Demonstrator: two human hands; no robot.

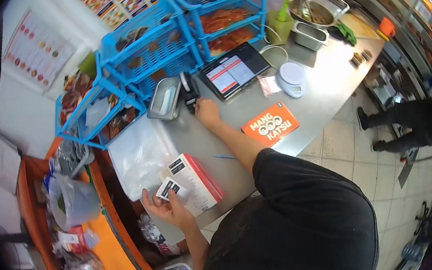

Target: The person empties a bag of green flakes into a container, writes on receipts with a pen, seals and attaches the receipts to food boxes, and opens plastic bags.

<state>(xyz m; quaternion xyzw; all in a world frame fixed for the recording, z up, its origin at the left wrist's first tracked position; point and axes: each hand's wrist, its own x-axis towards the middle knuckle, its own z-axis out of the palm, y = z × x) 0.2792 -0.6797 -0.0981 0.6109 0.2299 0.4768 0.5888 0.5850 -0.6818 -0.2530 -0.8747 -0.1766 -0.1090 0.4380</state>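
Observation:
My left hand (170, 210) holds a small white label (168, 187) with black print between its thumb and fingers. Right behind it stands a white and red box (196, 185), which carries a similar black-printed label. Farther up the steel counter (231, 171), my right hand (207, 113) has its fingers curled at the lower end of a black handheld device (189, 89). The device lies beside a small metal tray (165, 99) with wrapped pale items in it. What exactly the right fingertips grip is partly hidden.
A tablet (233, 71), a white kitchen scale (291, 78) and an orange box (270, 124) sit on the counter. Blue baskets (147, 47) line the wall. Clear plastic bags (140, 149) lie at the left edge. A person in dark clothes (411, 120) stands at far right.

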